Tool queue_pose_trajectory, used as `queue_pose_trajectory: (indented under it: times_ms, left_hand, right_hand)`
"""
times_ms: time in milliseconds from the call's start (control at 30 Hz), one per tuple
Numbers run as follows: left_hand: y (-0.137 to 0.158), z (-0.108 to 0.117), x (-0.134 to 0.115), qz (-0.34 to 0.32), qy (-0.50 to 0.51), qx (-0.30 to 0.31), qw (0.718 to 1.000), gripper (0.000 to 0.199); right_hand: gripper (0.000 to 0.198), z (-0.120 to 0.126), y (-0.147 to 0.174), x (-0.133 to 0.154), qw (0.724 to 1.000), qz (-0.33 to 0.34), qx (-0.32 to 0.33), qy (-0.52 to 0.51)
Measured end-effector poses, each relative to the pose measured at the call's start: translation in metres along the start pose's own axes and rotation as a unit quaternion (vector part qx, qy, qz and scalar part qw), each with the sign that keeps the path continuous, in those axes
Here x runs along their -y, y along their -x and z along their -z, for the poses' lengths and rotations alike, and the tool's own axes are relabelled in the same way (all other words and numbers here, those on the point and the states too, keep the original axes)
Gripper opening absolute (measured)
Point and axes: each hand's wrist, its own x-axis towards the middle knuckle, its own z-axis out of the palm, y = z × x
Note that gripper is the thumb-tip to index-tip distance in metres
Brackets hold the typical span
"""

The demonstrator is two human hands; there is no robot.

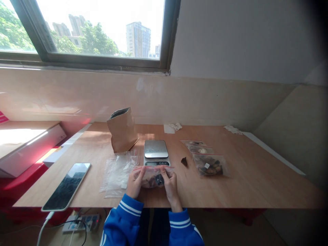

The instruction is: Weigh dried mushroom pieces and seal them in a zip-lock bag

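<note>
Between my two hands is a clear zip bag (151, 182) with a red seal strip and dark pieces inside. My left hand (135, 182) grips its upper left edge, thumb on the strip. The upper right edge is pinched by my right hand (170, 183). Just behind the bag sits a kitchen scale (156, 149) with a bare metal plate; its display is partly covered by the bag. A stack of clear plastic bags (116, 174) lies left of my left hand. To the right, a small dark brown piece (184, 162) rests on the wood.
A brown paper bag (123, 131) stands open behind the clear bags. Filled zip bags (210, 165) lie in a row at right. A phone (67, 186) with a cable lies near the front left edge. Crumpled white paper (173, 128) is by the wall. A power strip (80, 223) is below the table.
</note>
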Motion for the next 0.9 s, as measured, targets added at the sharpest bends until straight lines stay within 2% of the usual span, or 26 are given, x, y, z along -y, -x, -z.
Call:
queue_pose_trajectory:
  times_ms: [67,167,267,367,467,567,633,700,800,833,867,900]
  left_hand:
    - [0.000,0.004,-0.004,-0.012,-0.017,0.007,1.000,0.047]
    - [-0.001,0.015,-0.012,-0.032,-0.090,0.007,0.995,0.046]
    - [-0.001,0.031,-0.012,-0.048,-0.215,0.034,0.975,0.036]
    - [0.003,0.045,-0.001,-0.029,-0.324,0.046,0.944,0.031]
    - [0.006,0.054,0.011,-0.008,-0.383,0.046,0.922,0.030]
    - [0.004,0.060,0.018,-0.005,-0.409,0.021,0.912,0.032]
    - [0.000,0.063,0.020,0.003,-0.418,0.008,0.909,0.035]
    - [-0.006,0.066,0.021,0.010,-0.422,0.014,0.906,0.038]
    - [-0.011,0.070,0.022,0.015,-0.429,0.035,0.902,0.040]
    - [-0.013,0.071,0.022,0.017,-0.432,0.038,0.901,0.040]
    - [-0.013,0.071,0.022,0.018,-0.433,0.038,0.900,0.040]
    - [-0.013,0.071,0.021,0.017,-0.434,0.036,0.900,0.040]
  right_hand:
    - [0.046,0.011,-0.003,0.005,0.999,0.010,-0.030,0.035]
    - [0.058,0.042,-0.011,0.017,0.994,0.033,-0.075,0.078]
    - [0.063,0.085,-0.019,0.033,0.989,0.007,-0.095,0.112]
    - [0.062,0.132,-0.022,0.048,0.980,-0.028,-0.144,0.135]
    - [0.056,0.181,-0.024,0.057,0.965,-0.054,-0.166,0.194]
    - [0.056,0.227,-0.027,0.054,0.937,-0.023,-0.229,0.261]
    - [0.063,0.249,-0.029,0.050,0.901,-0.014,-0.272,0.339]
    - [0.074,0.257,-0.029,0.046,0.837,0.025,-0.323,0.442]
    - [0.085,0.241,-0.026,0.042,0.708,0.144,-0.406,0.559]
    - [0.083,0.232,-0.024,0.041,0.678,0.178,-0.416,0.579]
    - [0.078,0.222,-0.021,0.039,0.661,0.200,-0.415,0.592]
    - [0.071,0.212,-0.019,0.036,0.657,0.211,-0.402,0.602]
